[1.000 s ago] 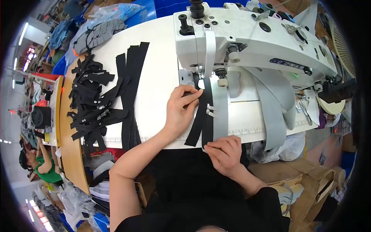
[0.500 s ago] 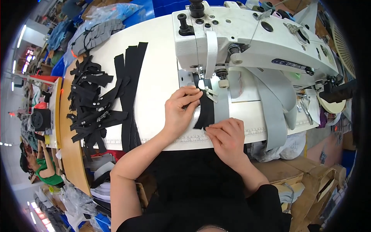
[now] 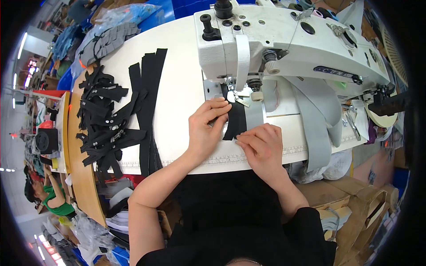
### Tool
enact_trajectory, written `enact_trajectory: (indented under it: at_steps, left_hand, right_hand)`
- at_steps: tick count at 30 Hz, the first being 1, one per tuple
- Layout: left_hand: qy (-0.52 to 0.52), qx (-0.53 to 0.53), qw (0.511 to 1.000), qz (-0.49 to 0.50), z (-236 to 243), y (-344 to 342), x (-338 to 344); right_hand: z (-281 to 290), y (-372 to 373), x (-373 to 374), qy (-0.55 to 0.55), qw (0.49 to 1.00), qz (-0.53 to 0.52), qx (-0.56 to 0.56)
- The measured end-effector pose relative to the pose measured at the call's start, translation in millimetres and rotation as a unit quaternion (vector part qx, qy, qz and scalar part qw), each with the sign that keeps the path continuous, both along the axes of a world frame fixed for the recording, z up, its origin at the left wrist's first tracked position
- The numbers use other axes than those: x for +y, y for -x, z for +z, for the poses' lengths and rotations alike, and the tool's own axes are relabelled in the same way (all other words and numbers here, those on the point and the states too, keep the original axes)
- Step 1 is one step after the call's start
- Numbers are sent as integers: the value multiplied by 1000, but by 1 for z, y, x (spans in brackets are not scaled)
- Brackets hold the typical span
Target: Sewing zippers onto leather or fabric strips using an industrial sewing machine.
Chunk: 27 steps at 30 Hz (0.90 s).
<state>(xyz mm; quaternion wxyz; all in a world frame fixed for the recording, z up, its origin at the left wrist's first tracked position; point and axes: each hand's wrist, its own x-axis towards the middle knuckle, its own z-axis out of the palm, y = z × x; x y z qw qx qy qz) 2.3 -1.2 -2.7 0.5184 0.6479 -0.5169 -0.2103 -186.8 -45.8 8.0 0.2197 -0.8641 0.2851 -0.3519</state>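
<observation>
Head view shows a black strip (image 3: 236,122) on the bench (image 3: 179,111), running down from the needle area of the sewing machine (image 3: 288,53), with a grey strip (image 3: 254,119) along its right. Right hand (image 3: 265,145) has its fingertips together, clamped on the lower end of the black strip. Left hand (image 3: 206,126) touches its left edge near the needle; whether it pinches, I cannot tell. Below the bench, a clear bag (image 3: 311,172) has contents too unclear to name; a cardboard box (image 3: 350,193) has a side opening, dark inside.
</observation>
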Motion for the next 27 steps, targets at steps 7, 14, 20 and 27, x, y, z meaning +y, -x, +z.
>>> enact_trajectory:
  at_steps: [7, 14, 20, 27]
  left_hand:
    - [-8, -6, 1000, -3, 2, 2, -1]
    - [-10, -52, 999, -2, 4, 2, -1]
    - [-8, -37, 999, -9, 0, 2, -2]
    - [-12, -39, 999, -7, 1, 1, -2]
  right_hand:
    - [-4, -5, -11, 15, 1000, 4, -5]
    - [-7, -15, -21, 37, 999, -5, -8]
    - [-7, -16, -21, 42, 999, -15, -5]
    - [-7, -15, -22, 33, 999, -14, 5]
